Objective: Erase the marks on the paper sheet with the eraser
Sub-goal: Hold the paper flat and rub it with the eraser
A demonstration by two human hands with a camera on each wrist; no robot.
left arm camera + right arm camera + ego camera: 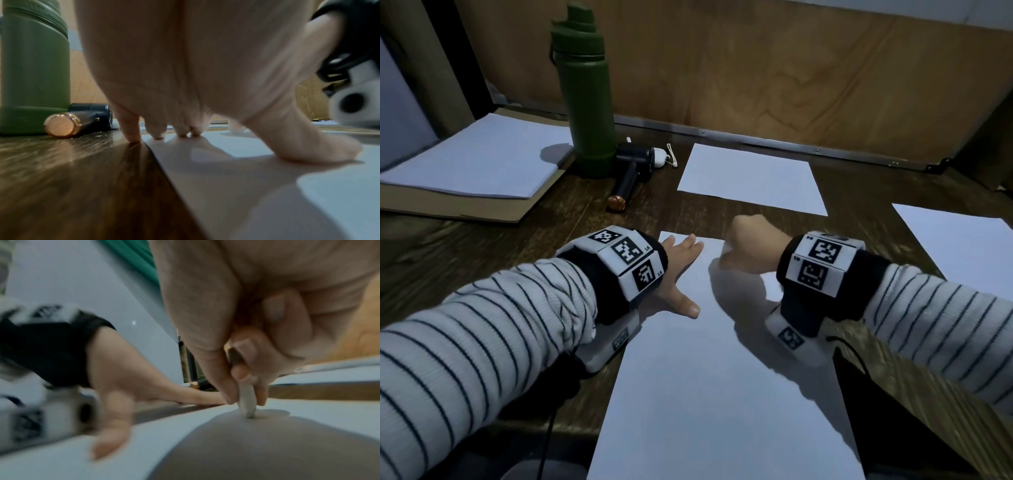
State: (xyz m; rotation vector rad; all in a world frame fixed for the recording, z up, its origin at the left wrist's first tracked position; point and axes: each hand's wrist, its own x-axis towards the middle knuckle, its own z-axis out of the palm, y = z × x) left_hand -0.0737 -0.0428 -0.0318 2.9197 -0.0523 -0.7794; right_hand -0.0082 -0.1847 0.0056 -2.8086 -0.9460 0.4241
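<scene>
Your left hand point(677, 270) lies flat on the paper point(722, 377); your right hand point(751, 245) pinches the eraser point(247, 402), rubbing near the far edge; remaining marks can't be made out.

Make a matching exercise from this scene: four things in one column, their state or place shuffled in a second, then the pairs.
Things:
1. eraser
2. left hand
3. bottle
4. stack of paper

States or places:
A. lying on cardboard at the far left
B. standing upright behind the black device
C. spread flat, pressing the sheet's left edge
D. pinched in the right hand, tip on the sheet

Pairs: 1-D, 2-C, 3-B, 4-A
</scene>
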